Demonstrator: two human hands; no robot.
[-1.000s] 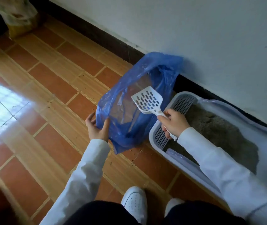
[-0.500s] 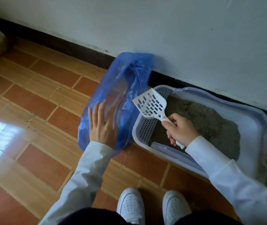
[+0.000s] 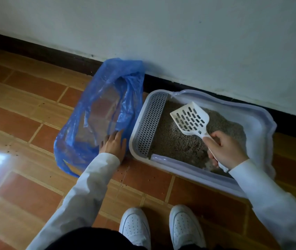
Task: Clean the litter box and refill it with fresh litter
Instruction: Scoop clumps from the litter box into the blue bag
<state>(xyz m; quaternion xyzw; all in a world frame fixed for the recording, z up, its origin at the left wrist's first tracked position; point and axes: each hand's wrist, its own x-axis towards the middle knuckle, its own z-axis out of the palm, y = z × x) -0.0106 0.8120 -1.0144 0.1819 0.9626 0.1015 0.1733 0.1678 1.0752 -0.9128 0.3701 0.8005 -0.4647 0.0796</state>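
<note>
The right hand point(image 3: 227, 151) grips the handle of the stiff, light slotted scoop point(image 3: 190, 119) above loose litter in the litter box point(image 3: 187, 170) by the wall, while the left hand point(image 3: 114, 144) lies flat, fingers extended, on the limp, slippery blue bag point(image 3: 100, 112), best held by its rim.

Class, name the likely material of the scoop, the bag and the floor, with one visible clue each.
Scoop: rigid white plastic, probably; moulded slots.
Bag: thin blue plastic film; see-through and crinkled.
Floor: glazed-looking ceramic tile, it seems; grout lines and window glare.
</note>
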